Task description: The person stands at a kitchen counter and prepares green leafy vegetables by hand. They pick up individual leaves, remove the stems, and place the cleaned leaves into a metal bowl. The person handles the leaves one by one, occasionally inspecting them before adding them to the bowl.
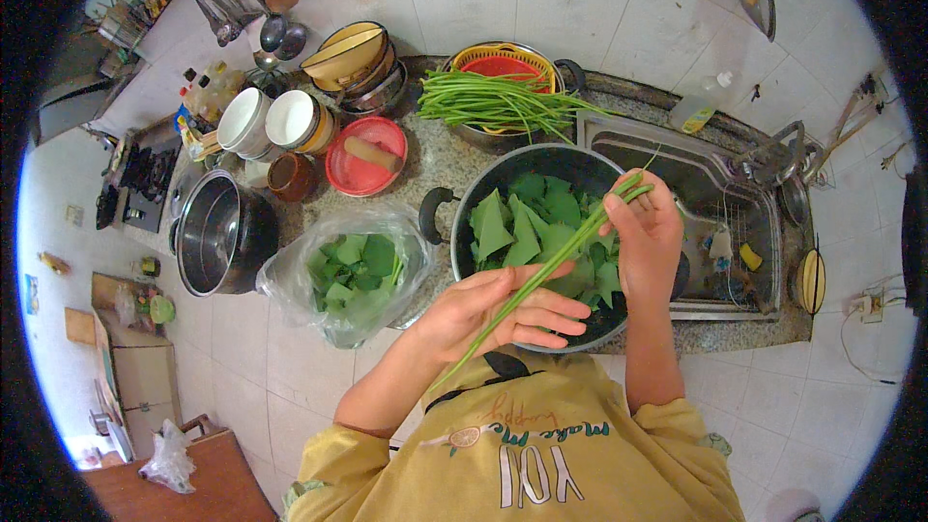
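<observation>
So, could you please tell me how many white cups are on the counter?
2 white cups: one at the left, the other touching its right side, both behind the brown cup. Others may be hidden.

I see a thin bunch of long green stems (551, 266), held slanted from seven o'clock up to one o'clock above a dark pot (464, 208) filled with flat green leaves (522, 227).

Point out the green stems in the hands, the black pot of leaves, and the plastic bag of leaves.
green stems (541, 275), head view, mid-length between the hands.
black pot (503, 169), head view, bare far inner wall.
plastic bag (280, 280), head view, clear left side.
</observation>
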The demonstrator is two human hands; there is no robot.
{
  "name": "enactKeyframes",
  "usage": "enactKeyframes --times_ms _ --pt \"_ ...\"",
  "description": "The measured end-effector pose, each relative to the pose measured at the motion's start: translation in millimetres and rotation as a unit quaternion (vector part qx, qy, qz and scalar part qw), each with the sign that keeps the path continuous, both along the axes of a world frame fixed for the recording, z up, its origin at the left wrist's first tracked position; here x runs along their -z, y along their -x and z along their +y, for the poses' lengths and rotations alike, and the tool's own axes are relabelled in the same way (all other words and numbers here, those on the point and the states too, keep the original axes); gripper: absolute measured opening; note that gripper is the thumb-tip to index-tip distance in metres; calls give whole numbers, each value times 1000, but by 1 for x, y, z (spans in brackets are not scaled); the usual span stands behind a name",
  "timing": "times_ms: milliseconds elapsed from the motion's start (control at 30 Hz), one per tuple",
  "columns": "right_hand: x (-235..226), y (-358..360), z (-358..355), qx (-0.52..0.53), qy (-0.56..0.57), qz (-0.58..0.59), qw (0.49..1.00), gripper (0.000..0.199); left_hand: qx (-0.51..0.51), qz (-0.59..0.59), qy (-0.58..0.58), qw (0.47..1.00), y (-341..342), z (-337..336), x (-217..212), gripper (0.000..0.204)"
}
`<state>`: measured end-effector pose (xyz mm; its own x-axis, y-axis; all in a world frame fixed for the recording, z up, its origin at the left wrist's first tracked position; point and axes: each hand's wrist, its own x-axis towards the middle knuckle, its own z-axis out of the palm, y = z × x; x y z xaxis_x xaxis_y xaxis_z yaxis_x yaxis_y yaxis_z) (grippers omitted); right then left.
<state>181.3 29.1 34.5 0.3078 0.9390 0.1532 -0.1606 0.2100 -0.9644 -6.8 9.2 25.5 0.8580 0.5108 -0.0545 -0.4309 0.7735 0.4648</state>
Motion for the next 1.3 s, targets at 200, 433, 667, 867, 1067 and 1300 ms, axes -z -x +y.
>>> enactKeyframes --times_ms 200,433,667,867,1067,1300 --pt "-5 12 -12 -51 23 -82 995 24 -68 256 -285 921 -6 9 19 35" --pt "1 19 -16 -109 -15 -138 984 22 -212 390 -391 807 -13 10 1 23" --pt "-6 2 -17 -139 -9 -136 981 20 -269 450 -501 689 -10 9 -8 21" --pt "-25 -14 -14 -207 -98 -338 913 25 -267 470 -540 646 -11 7 -15 20" --pt "-35 -16 -22 -225 -91 -467 850 24 -241 506 -589 582 -8 7 -11 16" --pt "-33 -21 -28 -234 -69 -494 834 16 -159 468 -544 678 -12 1 -30 19"
